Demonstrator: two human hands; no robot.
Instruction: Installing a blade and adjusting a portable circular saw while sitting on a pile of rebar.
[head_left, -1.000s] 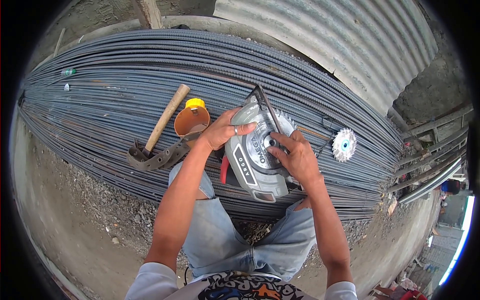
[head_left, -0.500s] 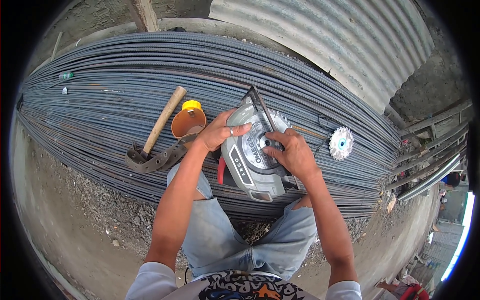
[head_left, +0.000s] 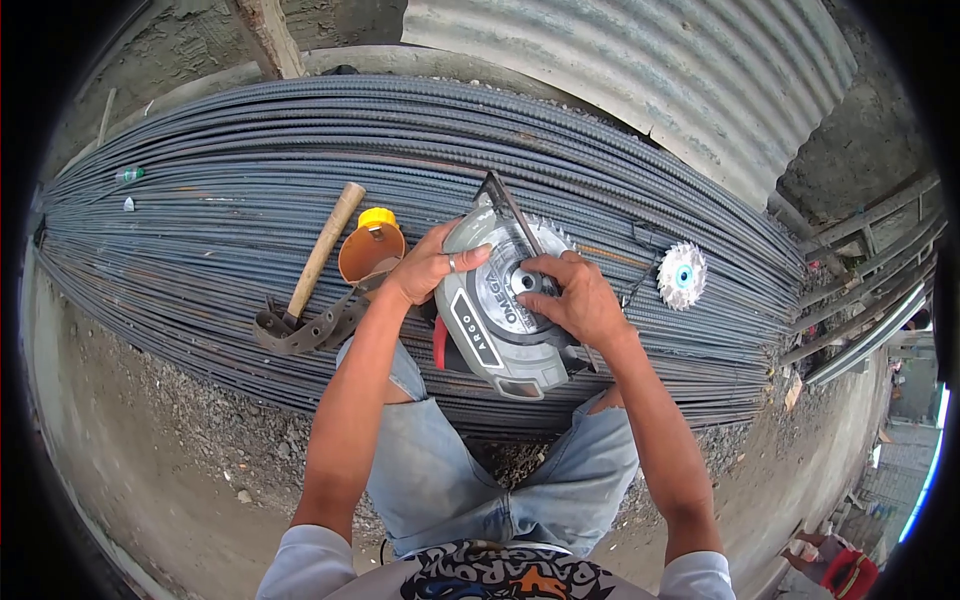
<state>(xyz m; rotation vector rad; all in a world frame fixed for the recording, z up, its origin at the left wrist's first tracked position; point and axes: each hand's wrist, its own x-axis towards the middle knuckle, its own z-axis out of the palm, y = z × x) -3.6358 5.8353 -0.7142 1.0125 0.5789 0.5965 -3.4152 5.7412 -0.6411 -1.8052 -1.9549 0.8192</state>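
An outdoor construction yard: a long stack of steel reinforcing bars [head_left: 250,210] lies on gravelly bare ground [head_left: 170,440], with a corrugated metal sheet [head_left: 640,80] behind it and a wooden-handled hammer [head_left: 318,255] and loose saw blade [head_left: 682,276] lying on the bars.

A wooden-handled hammer [head_left: 318,255] lies on the long bundle of grey steel reinforcing bars [head_left: 200,190] beside an orange funnel-shaped cup with a yellow cap [head_left: 368,250], a loose toothed circular blade [head_left: 682,276] rests farther right, and corrugated metal sheeting [head_left: 640,70] stands behind.
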